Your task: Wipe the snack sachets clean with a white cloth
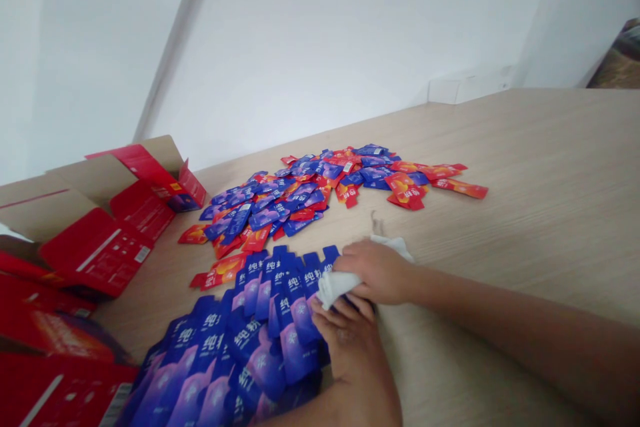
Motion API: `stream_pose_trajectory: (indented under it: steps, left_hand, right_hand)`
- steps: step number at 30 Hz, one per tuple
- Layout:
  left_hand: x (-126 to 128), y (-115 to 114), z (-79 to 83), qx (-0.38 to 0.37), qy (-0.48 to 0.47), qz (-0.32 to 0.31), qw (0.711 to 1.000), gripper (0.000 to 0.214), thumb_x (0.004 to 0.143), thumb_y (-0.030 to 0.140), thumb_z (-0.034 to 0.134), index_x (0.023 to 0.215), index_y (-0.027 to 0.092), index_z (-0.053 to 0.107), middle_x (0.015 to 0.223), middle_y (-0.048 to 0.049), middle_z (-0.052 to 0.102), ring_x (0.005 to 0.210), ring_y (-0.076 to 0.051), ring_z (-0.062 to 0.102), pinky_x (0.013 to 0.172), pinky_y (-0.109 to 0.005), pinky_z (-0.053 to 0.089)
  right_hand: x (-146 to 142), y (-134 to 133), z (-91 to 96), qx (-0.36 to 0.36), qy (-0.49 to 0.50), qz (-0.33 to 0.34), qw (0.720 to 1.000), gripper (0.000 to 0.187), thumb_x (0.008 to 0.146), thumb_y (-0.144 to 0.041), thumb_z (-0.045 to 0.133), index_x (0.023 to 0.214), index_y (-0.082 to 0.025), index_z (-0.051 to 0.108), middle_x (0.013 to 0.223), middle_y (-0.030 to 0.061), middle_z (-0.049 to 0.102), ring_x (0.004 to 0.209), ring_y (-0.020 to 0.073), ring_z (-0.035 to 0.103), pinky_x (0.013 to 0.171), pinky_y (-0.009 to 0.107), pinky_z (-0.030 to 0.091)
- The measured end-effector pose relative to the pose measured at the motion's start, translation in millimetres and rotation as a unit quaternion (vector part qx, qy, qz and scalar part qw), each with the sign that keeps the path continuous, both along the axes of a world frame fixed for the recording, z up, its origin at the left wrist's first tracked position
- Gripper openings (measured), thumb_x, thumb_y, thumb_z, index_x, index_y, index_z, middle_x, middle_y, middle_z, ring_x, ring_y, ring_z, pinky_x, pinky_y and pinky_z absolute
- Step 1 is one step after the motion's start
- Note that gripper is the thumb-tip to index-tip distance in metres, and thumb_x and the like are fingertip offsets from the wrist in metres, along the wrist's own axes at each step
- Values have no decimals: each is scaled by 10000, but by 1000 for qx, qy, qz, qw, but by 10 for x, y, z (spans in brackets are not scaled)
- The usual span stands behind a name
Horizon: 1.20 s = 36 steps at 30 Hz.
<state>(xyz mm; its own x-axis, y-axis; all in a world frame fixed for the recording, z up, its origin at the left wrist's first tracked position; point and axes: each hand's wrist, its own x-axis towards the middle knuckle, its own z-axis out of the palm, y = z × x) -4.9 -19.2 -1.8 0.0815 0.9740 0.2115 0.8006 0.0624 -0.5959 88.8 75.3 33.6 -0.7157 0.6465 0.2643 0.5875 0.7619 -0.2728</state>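
Observation:
My right hand (377,271) is closed around a white crumpled cloth (334,285) on the wooden table (525,167). My left hand (347,340) lies just below it, fingers stretched flat on the near edge of a fanned row of blue sachets (250,340) with white lettering. The cloth touches the top right end of that row. Farther back lies a loose heap of blue and red sachets (320,190).
Opened red cardboard boxes (100,227) with brown flaps stand at the left, more red packaging (50,387) at the near left corner. A white wall runs behind the table, with a white block (470,87) at the back edge.

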Motion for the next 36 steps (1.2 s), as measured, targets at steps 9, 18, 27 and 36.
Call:
stream_pose_trajectory:
  steps: [9,18,27,36]
  left_hand:
    - [3,4,-27,-1,28,11,1000,397,805,7,418,1118,160,609,1185,-213,580,1027,-341,573,834,-544,452]
    - [-27,0,15,-23,-2,-13,1000,386,824,27,394,1129,133,605,1120,-220,618,1016,-361,571,819,-554,461]
    - [-32,9,-37,-8,25,-14,1000,387,823,27,406,1122,159,613,1157,-226,591,1007,-359,575,795,-535,476]
    - [-95,29,-55,-6,38,-41,998,370,822,58,410,1113,157,617,1121,-233,610,976,-363,590,777,-526,486]
  right_hand:
    - [123,176,-42,-8,-39,-88,995,238,778,-265,587,1002,-185,573,926,70,591,900,223,535,791,325,347]
    - [0,23,-35,-6,-40,-20,999,214,801,-309,555,982,-195,572,908,65,589,849,214,538,737,314,358]
    - [90,121,-38,11,-5,-57,998,247,780,-268,579,1013,-190,556,941,67,583,902,218,527,782,323,349]
    - [66,139,-114,2,-36,-57,998,273,758,-286,614,1007,-188,561,922,71,595,884,230,539,756,320,356]
